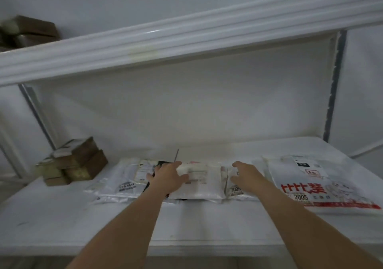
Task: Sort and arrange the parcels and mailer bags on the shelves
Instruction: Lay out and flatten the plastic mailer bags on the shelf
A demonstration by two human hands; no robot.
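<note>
Several white mailer bags lie in a row on the white shelf (62, 217). My left hand (169, 178) grips the left side of the middle white mailer bag (199, 182), thumb on top of it. A black bag (163, 163) peeks out beneath that hand. My right hand (245, 174) hovers with spread, relaxed fingers over a smaller white mailer bag (235, 190) marked with digits. To the left lies another white mailer bag (122, 182) with a label. At the right rests a large white bag with red lettering (310, 186).
A stack of brown cardboard parcels (72, 163) stands at the shelf's back left. More brown parcels (29, 30) sit on the upper shelf at far left. The upper shelf's beam (186, 34) crosses overhead. Dark uprights (333, 86) frame the bay.
</note>
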